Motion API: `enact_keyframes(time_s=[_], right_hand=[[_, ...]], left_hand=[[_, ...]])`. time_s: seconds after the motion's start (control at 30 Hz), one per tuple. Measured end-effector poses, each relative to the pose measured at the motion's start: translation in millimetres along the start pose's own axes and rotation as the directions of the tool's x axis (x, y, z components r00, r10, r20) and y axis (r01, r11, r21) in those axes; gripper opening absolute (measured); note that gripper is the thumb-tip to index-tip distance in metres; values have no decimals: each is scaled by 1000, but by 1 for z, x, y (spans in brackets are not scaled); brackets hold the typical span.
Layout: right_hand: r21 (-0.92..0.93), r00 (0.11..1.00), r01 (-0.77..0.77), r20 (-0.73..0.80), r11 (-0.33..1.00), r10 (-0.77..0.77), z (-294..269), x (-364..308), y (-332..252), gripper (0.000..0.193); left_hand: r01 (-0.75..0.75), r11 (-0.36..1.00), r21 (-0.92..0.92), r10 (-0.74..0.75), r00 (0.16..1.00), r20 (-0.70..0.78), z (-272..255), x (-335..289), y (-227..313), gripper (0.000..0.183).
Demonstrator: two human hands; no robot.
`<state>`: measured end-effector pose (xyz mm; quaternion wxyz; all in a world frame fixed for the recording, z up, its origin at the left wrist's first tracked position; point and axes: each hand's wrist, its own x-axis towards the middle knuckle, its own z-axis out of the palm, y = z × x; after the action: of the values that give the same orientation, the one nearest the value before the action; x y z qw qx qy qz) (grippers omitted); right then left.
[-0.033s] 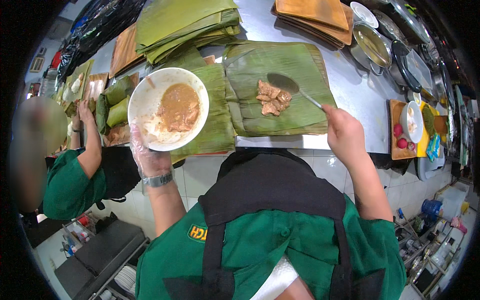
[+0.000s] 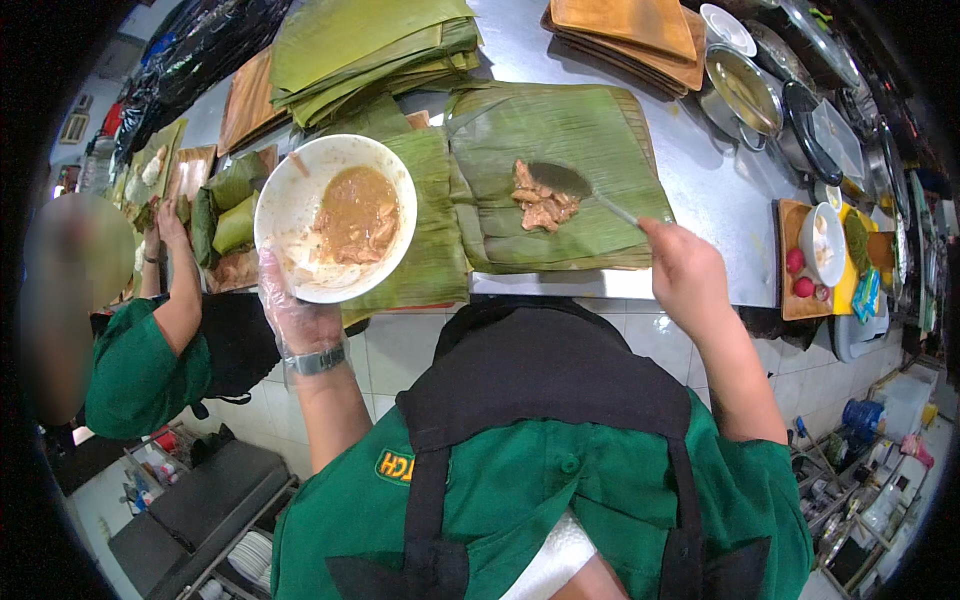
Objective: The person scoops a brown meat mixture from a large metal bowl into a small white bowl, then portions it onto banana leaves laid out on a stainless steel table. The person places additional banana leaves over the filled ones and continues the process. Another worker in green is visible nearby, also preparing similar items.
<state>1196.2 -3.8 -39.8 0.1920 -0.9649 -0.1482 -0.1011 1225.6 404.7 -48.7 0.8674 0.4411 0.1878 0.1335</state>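
My left hand [image 2: 300, 318], in a clear plastic glove, grips the near left rim of a white bowl [image 2: 285, 215], tilted so its inside shows. Brown sauce with meat chunks [image 2: 358, 222] lies in the bowl. Bare fingers of my right hand [image 2: 688, 262] are closed round the handle of a metal spoon [image 2: 562, 180]. The spoon's bowl rests at the upper right of a small heap of brown meat pieces [image 2: 543, 208], covering part of it. That heap sits on a square green banana leaf [image 2: 600, 130] laid flat on the table.
Stacked green leaves [image 2: 370, 50] and wooden plates [image 2: 620, 30] stand at the back. A metal pot [image 2: 742, 90] is at the right, beyond a wooden tray [image 2: 795, 220] with a white bowl. At the left, a co-worker's hands [image 2: 172, 225] are near wrapped leaf parcels [image 2: 237, 222].
The spoon in my right hand has shifted slightly down and is now closer over the meat heap. My left hand and the bowl have barely moved.
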Motion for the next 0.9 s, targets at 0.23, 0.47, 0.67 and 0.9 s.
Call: enact_keyframes(time_s=[0.23,0.47,0.67,0.9], right_hand=[[-65,987,14,162,998,-3,8,-5,5,34],[278,993,-44,-92,960,72,-26,9,29,28],[452,996,11,70,892,-48,-41,27,10,26],[104,927,188,309,977,-212,-38,47,-3,27]], left_hand=[[17,1000,8,-17,1000,16,17,-18,-5,57],[13,998,-55,-14,1000,-11,23,-33,-26,50],[23,999,35,-21,999,-44,45,-59,-65,42],[81,982,172,-87,996,30,72,-80,-95,43]])
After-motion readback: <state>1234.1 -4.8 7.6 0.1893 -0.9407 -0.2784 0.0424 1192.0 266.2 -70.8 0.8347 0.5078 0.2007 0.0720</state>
